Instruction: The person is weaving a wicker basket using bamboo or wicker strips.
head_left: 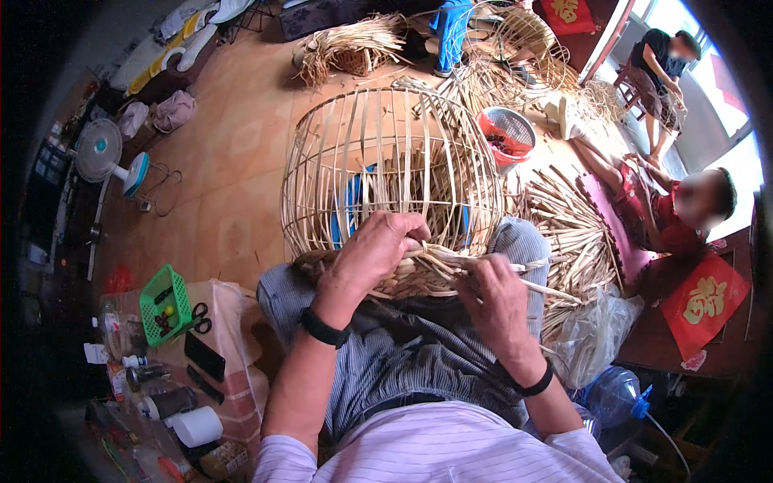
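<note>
A large round basket frame [378,153] of thin pale rods lies across my knees, its open lattice facing away from me. Along its near edge runs a thick braided band of dried plant strips [378,283]. My left hand [378,248] is closed at the top of this band, its thumb and fingers pinching a strip. My right hand [501,302] is closed around the loose strips at the band's right end; several strip ends [555,291] stick out past it. What lies under the right fingers is partly hidden.
Loose dried strips [564,233] lie to the right, near a seated person [672,201]. Another person [660,72] sits farther back. A wastebasket [507,133] stands behind. At left, a cloth-covered table holds a green basket [163,302], scissors [201,319] and a phone [204,357].
</note>
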The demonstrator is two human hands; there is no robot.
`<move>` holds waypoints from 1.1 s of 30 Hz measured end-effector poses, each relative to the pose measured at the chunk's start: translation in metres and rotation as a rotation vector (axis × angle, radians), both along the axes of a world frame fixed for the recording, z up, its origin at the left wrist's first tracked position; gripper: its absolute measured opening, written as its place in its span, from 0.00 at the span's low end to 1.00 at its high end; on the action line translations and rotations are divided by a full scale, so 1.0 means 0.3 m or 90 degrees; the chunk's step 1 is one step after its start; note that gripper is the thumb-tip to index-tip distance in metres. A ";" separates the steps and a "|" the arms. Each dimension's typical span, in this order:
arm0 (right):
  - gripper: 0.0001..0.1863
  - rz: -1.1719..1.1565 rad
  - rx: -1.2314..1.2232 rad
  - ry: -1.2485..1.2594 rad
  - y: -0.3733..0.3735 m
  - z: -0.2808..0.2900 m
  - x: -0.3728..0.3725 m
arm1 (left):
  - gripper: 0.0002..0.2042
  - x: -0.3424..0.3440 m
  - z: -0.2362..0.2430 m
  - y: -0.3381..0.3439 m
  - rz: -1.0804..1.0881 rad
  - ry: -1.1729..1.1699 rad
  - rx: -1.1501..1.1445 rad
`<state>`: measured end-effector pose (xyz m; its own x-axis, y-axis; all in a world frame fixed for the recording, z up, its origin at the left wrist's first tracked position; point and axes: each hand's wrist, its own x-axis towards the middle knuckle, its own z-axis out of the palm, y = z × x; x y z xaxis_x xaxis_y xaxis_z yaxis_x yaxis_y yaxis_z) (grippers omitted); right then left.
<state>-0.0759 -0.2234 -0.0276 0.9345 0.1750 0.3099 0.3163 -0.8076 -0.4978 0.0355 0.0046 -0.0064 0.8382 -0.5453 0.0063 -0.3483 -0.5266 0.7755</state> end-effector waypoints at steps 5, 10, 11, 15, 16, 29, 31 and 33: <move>0.15 0.052 0.149 0.091 0.035 -0.097 -0.032 | 0.10 0.005 0.003 -0.010 -0.013 0.020 -0.020; 0.09 0.089 0.035 0.211 0.088 -0.009 -0.036 | 0.10 0.008 -0.006 -0.001 -0.010 0.017 -0.026; 0.08 0.112 0.007 0.195 0.110 0.012 -0.043 | 0.10 0.012 -0.008 -0.002 -0.012 0.008 -0.029; 0.07 0.216 -0.102 0.090 0.152 0.164 -0.003 | 0.11 0.019 -0.018 0.004 -0.024 0.015 -0.056; 0.08 0.223 -0.093 0.052 0.137 0.162 0.032 | 0.11 0.018 -0.013 0.001 -0.028 0.011 -0.062; 0.16 0.013 -0.080 -0.194 -0.056 0.060 0.234 | 0.12 -0.056 -0.002 -0.025 0.022 -0.019 0.063; 0.16 -0.021 -0.028 -0.223 -0.038 0.052 0.171 | 0.12 -0.079 -0.055 -0.020 0.061 -0.069 0.017; 0.16 -0.018 0.011 -0.134 -0.042 0.037 0.077 | 0.11 -0.081 -0.085 -0.030 0.071 -0.105 -0.017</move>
<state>-0.0528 -0.2360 -0.0165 0.8534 0.1431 0.5013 0.3926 -0.8089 -0.4375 0.0113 -0.0044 -0.0320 0.8799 -0.4468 0.1618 -0.4123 -0.5486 0.7273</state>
